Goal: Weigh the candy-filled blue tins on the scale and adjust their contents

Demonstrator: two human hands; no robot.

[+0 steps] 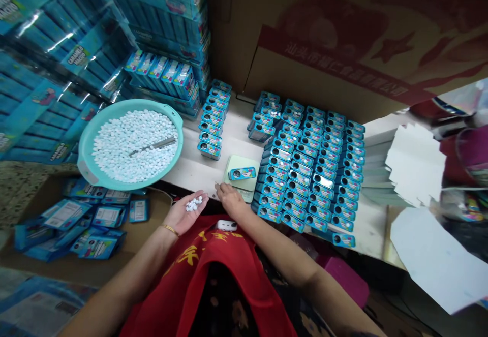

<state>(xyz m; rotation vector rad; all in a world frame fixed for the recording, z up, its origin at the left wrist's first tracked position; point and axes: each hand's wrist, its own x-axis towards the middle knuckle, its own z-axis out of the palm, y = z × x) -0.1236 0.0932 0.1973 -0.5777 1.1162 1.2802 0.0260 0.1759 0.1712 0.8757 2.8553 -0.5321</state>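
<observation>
1. Lots of white candies in turquoise basin; metal tool on top.
2. L hand: palm up, grip loose, small candy pile resting on it. Best kept cupped & lvl, so none roll off.
3. R hand: fingers curled by scale; can't tell if grip has anything. Prob. keep clear of scale for true wt.
4. Blue tin lies on scale.
5. Tin rows beyond, on worktop.
</observation>
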